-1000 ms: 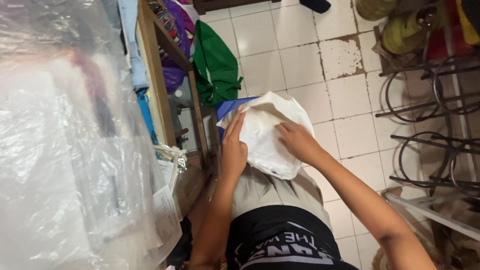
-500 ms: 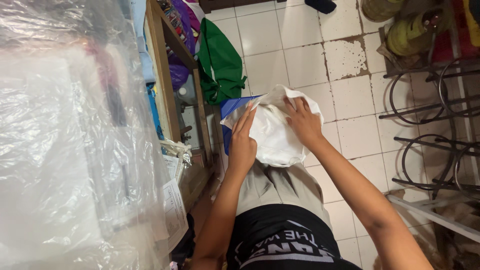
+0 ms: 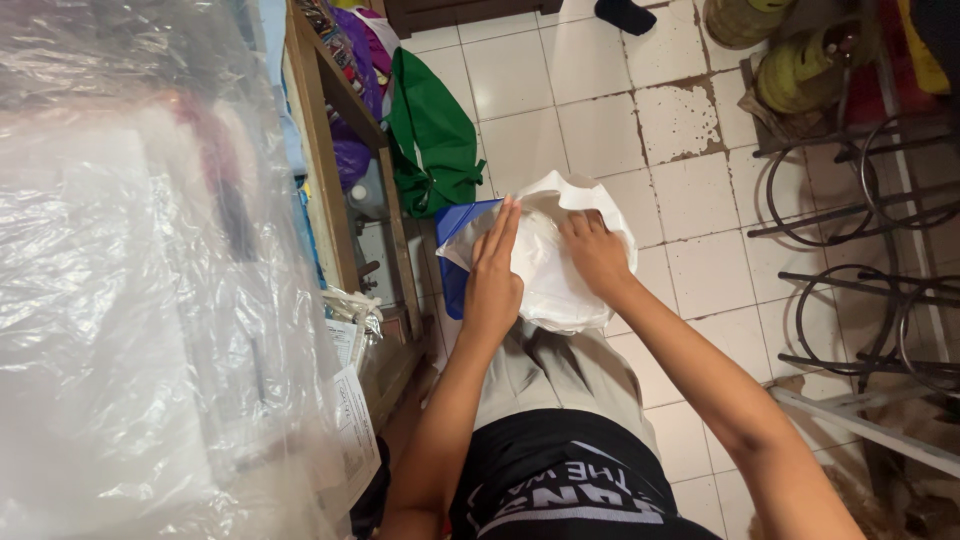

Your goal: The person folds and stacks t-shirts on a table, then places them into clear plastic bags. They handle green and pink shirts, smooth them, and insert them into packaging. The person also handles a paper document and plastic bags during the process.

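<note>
Left hand (image 3: 493,285) lies flat, fingers straight & together, pressing the white cloth (image 3: 545,265) on the lap over a blue piece (image 3: 458,228), right hand (image 3: 597,255) curled w/ fingers bunching its top edge, so the cloth could slide off onto the tiled floor (image 3: 590,90) if pressure eases.

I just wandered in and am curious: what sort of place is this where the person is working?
Probably a cluttered home storeroom or small workshop: a worn tiled floor, a wooden shelf crammed with bags, clear plastic sheeting, and metal ring stands beside yellow gas cylinders.
</note>
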